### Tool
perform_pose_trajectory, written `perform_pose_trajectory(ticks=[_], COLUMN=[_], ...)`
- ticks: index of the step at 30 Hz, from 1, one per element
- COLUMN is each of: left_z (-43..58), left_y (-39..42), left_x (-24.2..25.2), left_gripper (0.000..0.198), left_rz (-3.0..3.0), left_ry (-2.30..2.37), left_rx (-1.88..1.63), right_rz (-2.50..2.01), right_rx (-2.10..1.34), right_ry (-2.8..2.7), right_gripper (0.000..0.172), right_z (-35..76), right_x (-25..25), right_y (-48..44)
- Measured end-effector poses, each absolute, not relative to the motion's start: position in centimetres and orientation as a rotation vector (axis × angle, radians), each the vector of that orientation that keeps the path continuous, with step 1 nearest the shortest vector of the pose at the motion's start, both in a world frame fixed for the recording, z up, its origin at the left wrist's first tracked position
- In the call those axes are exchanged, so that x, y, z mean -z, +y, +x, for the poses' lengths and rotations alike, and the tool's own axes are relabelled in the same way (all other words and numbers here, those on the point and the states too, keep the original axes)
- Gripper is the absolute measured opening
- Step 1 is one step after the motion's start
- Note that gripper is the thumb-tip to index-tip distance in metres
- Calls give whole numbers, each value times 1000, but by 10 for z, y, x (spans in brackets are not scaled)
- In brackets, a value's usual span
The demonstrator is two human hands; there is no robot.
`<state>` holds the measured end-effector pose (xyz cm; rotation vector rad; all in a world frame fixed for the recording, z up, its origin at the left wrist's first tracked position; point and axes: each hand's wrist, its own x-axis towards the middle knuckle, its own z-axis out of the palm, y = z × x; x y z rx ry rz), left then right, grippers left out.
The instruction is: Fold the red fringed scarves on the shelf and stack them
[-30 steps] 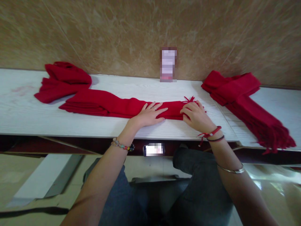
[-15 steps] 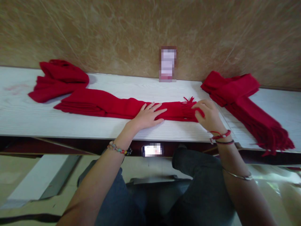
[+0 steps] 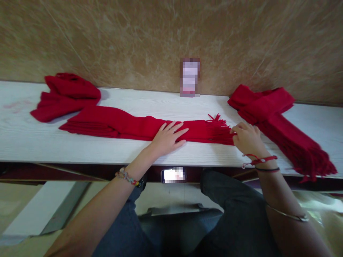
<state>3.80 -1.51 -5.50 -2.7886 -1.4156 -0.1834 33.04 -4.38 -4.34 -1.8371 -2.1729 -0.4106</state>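
Observation:
A long red scarf [image 3: 128, 125] lies stretched along the white table [image 3: 80, 150], its fringe [image 3: 219, 126] at the right end. My left hand [image 3: 167, 137] lies flat on the scarf's middle, fingers spread. My right hand [image 3: 248, 139] sits at the fringed end with the fingers curled and pinching the tassels.
A folded red scarf pile [image 3: 65, 96] rests at the back left. A stack of red scarves [image 3: 278, 121] lies at the right, its fringes hanging over the table's front edge. A small blurred card [image 3: 190, 78] leans on the marble wall. A phone [image 3: 173, 175] sits under the table edge.
My right hand has slid rightwards along the scarf to its fringe, which now lies drawn out straight. My left hand has stayed flat on the scarf.

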Motion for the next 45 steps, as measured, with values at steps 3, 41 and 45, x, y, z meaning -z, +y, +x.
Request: perform_pose_trajectory(ticks=[3,41,45], left_z=[38,41,41], left_y=[-16,-17,-18], left_x=[57,55,55], left_gripper=[49,48,48], left_rz=[-2765,-2784,-2779], left_ry=[-1414,-1419,-1430], left_rx=[210,250,243], right_rz=[-1433,-1385,-1441], right_rx=[256,285,175], right_ry=[-2247,-2352,-2628], right_gripper=[22,23,23], right_z=[302,294,272], right_x=[40,35,38], right_y=[-44,3,15])
